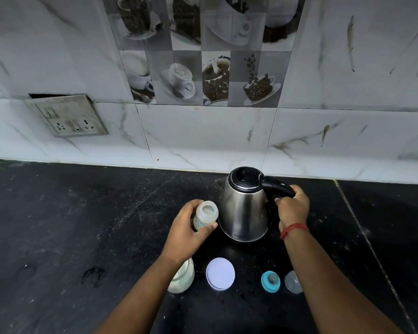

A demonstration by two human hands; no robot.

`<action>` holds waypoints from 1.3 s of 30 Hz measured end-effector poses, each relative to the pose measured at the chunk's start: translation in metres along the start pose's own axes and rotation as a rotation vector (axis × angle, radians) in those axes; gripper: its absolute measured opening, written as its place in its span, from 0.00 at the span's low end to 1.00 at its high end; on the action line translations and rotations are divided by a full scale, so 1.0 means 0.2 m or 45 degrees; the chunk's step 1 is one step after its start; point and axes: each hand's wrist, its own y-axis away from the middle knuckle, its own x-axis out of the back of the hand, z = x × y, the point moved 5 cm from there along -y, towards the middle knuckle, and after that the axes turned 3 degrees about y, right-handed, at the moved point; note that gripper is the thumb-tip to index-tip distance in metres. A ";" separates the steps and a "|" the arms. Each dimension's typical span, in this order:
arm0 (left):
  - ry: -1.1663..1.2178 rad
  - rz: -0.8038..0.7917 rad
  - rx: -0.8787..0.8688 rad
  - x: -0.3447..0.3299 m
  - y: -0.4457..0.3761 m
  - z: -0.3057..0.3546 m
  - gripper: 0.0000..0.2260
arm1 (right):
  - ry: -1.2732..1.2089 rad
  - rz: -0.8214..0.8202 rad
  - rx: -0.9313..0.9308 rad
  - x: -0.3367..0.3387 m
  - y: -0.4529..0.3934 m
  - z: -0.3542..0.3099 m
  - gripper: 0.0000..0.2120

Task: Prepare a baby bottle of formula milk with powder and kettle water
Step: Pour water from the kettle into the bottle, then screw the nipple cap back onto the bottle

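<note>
My left hand point(186, 227) grips an uncapped, translucent baby bottle point(205, 215), upright just left of the kettle. A steel kettle point(244, 208) with a black lid stands on the black counter point(70, 225), spout pointing left. My right hand point(291, 207) is wrapped around its black handle. Nearer to me, a jar of white powder point(182, 277) sits partly hidden under my left forearm. Its round white lid point(220, 273) lies flat beside it. The bottle's teal ring with teat point(270, 281) and a clear cap point(293, 282) lie to the right.
A marble-tiled wall point(203, 136) rises close behind the kettle. A socket plate point(68, 115) is set in the wall at the left. The counter stretches wide to the left, and a seam point(362, 227) runs diagonally across it on the right.
</note>
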 end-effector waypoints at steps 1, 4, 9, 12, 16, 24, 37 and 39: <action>0.007 -0.003 0.002 -0.01 0.00 0.00 0.22 | -0.002 0.001 -0.006 0.01 -0.01 0.01 0.19; 0.019 -0.017 0.003 -0.02 0.00 0.01 0.22 | 0.012 -0.008 -0.020 0.05 0.00 0.05 0.19; 0.011 -0.043 -0.011 -0.05 0.04 0.05 0.21 | 0.077 -0.048 -0.018 0.07 0.01 0.06 0.19; 0.019 -0.042 -0.029 -0.05 0.07 0.08 0.21 | 0.211 0.002 -0.036 0.12 0.02 0.07 0.20; 0.040 -0.056 -0.021 -0.05 0.11 0.12 0.22 | 0.283 0.123 -0.102 0.20 0.14 0.11 0.26; 0.013 -0.103 -0.036 -0.08 0.20 0.14 0.21 | 0.392 -0.106 0.393 0.29 0.37 0.12 0.10; 0.066 -0.213 -0.024 -0.18 0.31 0.13 0.22 | 1.649 -0.600 0.946 0.29 0.53 0.41 0.37; 0.058 -0.229 -0.027 -0.19 0.32 0.12 0.21 | 1.771 -0.619 0.959 0.31 0.55 0.45 0.41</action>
